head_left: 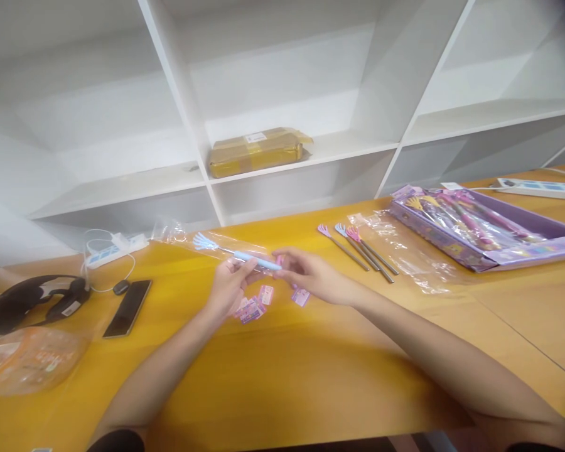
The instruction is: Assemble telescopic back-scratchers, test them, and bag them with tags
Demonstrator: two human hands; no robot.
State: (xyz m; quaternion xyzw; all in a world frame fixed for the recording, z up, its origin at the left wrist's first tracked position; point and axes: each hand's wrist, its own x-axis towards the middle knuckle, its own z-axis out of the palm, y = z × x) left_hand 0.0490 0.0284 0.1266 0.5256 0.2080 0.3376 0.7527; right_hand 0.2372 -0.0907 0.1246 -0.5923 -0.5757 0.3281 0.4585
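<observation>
A light blue stick with a hand-shaped end [205, 242] lies slanted inside a clear plastic sleeve, held above the table. My left hand [230, 285] is closed around the middle of its blue handle. At the handle's right end, the fingers of my right hand [306, 271] pinch the stick and sleeve; a small pink piece shows by those fingertips. Beneath my hands lie several small pink and purple cards [250, 310], and one more card [301, 297] is below my right hand.
Hand-ended metal sticks [351, 248] lie at the right, beside clear wrappers [405, 251] and a purple box [494, 260] of packaged sticks. A phone [127, 309], black headset [32, 301], orange-clear bag [32, 361] and power strip [115, 250] are left. A taped parcel [258, 152] rests on the shelf.
</observation>
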